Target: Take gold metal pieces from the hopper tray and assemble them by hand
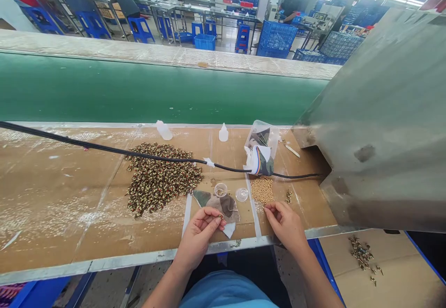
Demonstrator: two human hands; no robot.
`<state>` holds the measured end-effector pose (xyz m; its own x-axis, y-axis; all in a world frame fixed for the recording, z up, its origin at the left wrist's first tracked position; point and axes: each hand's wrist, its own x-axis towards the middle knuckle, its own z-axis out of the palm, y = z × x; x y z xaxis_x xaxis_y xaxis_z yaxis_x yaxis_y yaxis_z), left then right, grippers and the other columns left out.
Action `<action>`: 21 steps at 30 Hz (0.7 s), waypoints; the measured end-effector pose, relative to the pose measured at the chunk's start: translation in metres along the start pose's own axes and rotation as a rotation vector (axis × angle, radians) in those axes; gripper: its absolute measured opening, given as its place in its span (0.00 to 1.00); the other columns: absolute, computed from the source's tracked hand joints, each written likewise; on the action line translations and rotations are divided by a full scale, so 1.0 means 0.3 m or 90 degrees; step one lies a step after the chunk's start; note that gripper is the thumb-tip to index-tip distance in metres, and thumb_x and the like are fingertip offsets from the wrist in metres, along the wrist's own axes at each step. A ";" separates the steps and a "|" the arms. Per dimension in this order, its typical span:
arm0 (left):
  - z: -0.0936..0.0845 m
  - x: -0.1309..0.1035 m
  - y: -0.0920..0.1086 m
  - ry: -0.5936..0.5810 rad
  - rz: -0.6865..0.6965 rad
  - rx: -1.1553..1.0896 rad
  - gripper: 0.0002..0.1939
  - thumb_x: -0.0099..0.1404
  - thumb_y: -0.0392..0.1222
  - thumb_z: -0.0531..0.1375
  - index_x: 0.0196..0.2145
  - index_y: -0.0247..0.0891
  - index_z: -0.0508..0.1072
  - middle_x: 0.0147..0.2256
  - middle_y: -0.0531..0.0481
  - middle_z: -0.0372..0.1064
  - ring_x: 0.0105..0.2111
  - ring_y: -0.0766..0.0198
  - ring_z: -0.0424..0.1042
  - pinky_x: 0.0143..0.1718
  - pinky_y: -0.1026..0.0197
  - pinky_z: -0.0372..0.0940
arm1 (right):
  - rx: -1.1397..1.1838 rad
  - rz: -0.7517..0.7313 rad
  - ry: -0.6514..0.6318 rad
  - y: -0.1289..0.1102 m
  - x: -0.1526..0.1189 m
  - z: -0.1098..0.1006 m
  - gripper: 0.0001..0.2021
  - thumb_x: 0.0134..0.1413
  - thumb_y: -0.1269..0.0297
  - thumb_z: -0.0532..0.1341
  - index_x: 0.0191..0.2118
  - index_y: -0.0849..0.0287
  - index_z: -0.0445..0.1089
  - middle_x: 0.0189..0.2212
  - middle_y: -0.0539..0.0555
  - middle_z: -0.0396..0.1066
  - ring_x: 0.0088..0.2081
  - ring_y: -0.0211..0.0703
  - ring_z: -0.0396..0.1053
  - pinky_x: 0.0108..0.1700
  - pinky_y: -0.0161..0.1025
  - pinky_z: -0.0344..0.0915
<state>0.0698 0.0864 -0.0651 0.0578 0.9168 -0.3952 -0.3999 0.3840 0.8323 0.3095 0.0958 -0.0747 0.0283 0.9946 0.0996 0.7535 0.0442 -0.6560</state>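
Room: workshop with people seated on blue stools [92, 23] in the upper left of the frame; a green belt [156, 89] crosses below them.
Desk [42, 233]: cardboard-covered, under a black cable [104, 147]; a metal housing [390, 122] fills the right of the frame.
Dark-and-gold parts [160, 178]: large heap, left of centre.
Left hand [200, 231]: lower centre, grip closed on a small part [220, 216] between thumb and fingers, above a camouflage cloth [228, 206].
Right hand [287, 226]: thumb and finger pinched together at the lower edge of the tan beads [262, 190]; cannot tell whether it holds one.
Round tub [220, 189]: on the cloth, a clear lid [241, 194] to its right.
Bottles [223, 133]: two, white, near the belt.
Plastic box [273, 137]: right of the bottles, with cloth inside.
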 end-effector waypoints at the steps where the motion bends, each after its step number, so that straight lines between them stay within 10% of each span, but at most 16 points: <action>1: -0.001 0.000 -0.001 0.001 -0.002 0.000 0.20 0.47 0.49 0.69 0.30 0.33 0.69 0.27 0.49 0.69 0.28 0.67 0.68 0.33 0.65 0.64 | 0.005 0.008 -0.006 0.000 -0.001 -0.002 0.14 0.54 0.57 0.52 0.30 0.59 0.70 0.28 0.56 0.68 0.26 0.42 0.66 0.28 0.37 0.62; 21: -0.005 -0.001 -0.005 0.000 -0.003 -0.002 0.19 0.47 0.49 0.69 0.30 0.33 0.69 0.27 0.48 0.69 0.28 0.67 0.68 0.33 0.64 0.64 | -0.061 -0.040 -0.033 -0.002 0.007 0.005 0.13 0.59 0.59 0.49 0.31 0.59 0.68 0.30 0.54 0.68 0.30 0.41 0.68 0.30 0.36 0.61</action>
<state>0.0691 0.0854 -0.0667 0.0591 0.9151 -0.3990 -0.4025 0.3876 0.8293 0.3081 0.0980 -0.0752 -0.0527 0.9937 0.0985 0.8118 0.1001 -0.5753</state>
